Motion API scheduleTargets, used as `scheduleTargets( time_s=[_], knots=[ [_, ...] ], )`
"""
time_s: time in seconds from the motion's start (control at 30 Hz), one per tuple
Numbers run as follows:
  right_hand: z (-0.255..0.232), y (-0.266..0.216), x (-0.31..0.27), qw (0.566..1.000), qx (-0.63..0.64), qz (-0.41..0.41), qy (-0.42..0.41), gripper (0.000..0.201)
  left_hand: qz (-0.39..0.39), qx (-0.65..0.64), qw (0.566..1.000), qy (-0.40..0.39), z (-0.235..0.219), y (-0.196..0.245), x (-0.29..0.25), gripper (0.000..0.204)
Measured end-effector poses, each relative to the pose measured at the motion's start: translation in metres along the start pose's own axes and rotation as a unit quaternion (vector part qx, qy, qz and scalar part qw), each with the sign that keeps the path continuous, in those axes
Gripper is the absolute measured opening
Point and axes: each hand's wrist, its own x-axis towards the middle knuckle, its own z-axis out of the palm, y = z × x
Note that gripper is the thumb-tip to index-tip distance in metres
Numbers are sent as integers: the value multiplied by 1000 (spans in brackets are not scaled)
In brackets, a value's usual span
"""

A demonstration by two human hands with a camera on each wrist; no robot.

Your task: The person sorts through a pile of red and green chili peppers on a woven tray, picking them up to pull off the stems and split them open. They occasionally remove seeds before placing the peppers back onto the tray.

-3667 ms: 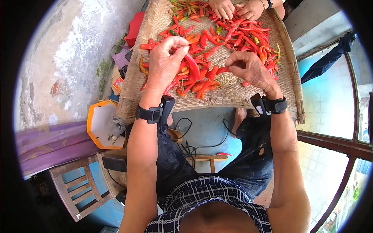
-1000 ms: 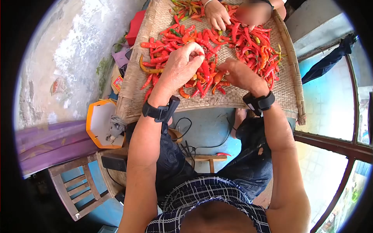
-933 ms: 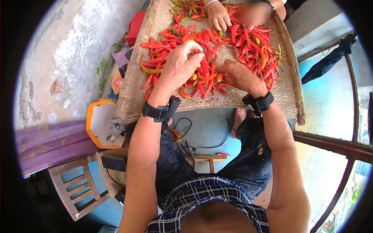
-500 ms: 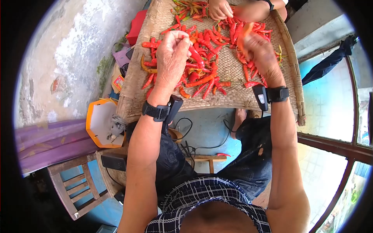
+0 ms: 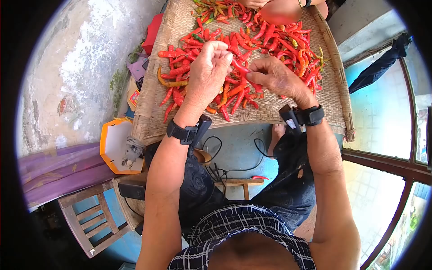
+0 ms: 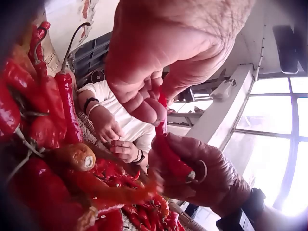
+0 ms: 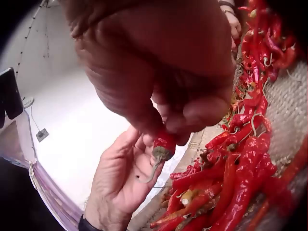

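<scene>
Over a woven tray (image 5: 288, 112), both hands meet on one red chili pepper (image 5: 239, 67). My left hand (image 5: 209, 74) pinches one end of it between thumb and fingers. At its stem end, my right hand (image 5: 275, 80) grips it. The left wrist view shows the pepper (image 6: 172, 160) stretched between the two hands. A curved pale stem (image 7: 155, 168) pokes out below the right fingers in the right wrist view. Under and around the left hand lies a loose heap of red and orange peppers (image 5: 180, 71).
A second heap of peppers (image 5: 288, 47) covers the tray's right side. Another person's hands (image 5: 253, 3) work at the far edge. A wall (image 5: 81, 67) is on the left and windows (image 5: 378, 108) on the right. An orange-rimmed box (image 5: 118, 150) stands beside the tray.
Half a second ago my right hand had an orange pepper over the right heap. That pepper has left the hand, which has come back left and grips the red pepper beside my left hand.
</scene>
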Motion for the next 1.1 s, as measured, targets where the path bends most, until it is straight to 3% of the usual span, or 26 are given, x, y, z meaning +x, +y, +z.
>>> scheduleTargets(
  time_s=[0.03, 0.1, 0.17, 0.2, 0.23, 0.27, 0.3, 0.33, 0.37, 0.43, 0.53, 0.63, 0.77, 0.83, 0.9, 1.0, 1.1],
  knots=[
    [-6, 0, -4, 998, -31, 38, -26, 24, 0, 0, 1000, 0, -2, -2, -1, 16],
    [-25, 10, -6, 997, -45, 54, -11, 24, 58, 218, 971, -74, -7, -4, -4, 14],
    [-42, 15, -6, 973, 146, 41, 172, 25, 45, 230, 967, -102, -2, -3, -9, 17],
    [-42, 15, -1, 973, 146, 41, 172, 25, 44, 292, 943, -152, 3, 0, -14, 22],
    [-39, 16, 5, 928, 237, 9, 288, 26, 44, 353, 913, -201, 5, 2, -19, 26],
    [-35, 17, 9, 859, 323, -23, 396, 27, 137, 431, 871, -195, 7, -10, -25, 36],
    [-31, 23, 10, 859, 323, -23, 396, 27, 137, 430, 871, -195, 9, -17, -28, 36],
    [-24, 30, 10, 934, 156, -28, 320, 27, 143, 471, 844, -213, 12, -20, -31, 39],
    [-17, 38, 9, 972, -17, -30, 232, 28, 149, 511, 814, -232, 16, -23, -32, 42],
    [4, 43, 9, 972, -178, -114, 98, 25, 118, 512, 813, -252, 19, -18, -28, 41],
    [26, 54, 13, 947, -262, -178, 58, 35, 117, 506, 820, -241, 12, -23, -24, 29],
    [25, 43, 6, 952, -286, -114, 6, 35, 90, 467, 847, -237, 5, -16, -23, 25],
    [22, 42, 7, 961, -234, -146, 15, 30, 90, 426, 876, -208, -2, -17, -18, 23],
    [23, 37, 5, 959, -215, -179, 43, 28, 34, 361, 909, -207, -5, -8, -13, 20],
    [22, 27, -1, 959, -218, -170, 55, 26, 12, 350, 914, -206, -6, 1, -11, 18],
    [14, 15, -3, 952, -240, -172, 84, 23, -39, 160, 965, -202, -15, 2, -7, 13],
    [3, 19, -5, 951, -248, -149, 112, 21, -23, 114, 985, -124, -28, 0, -1, 12]
  ],
)
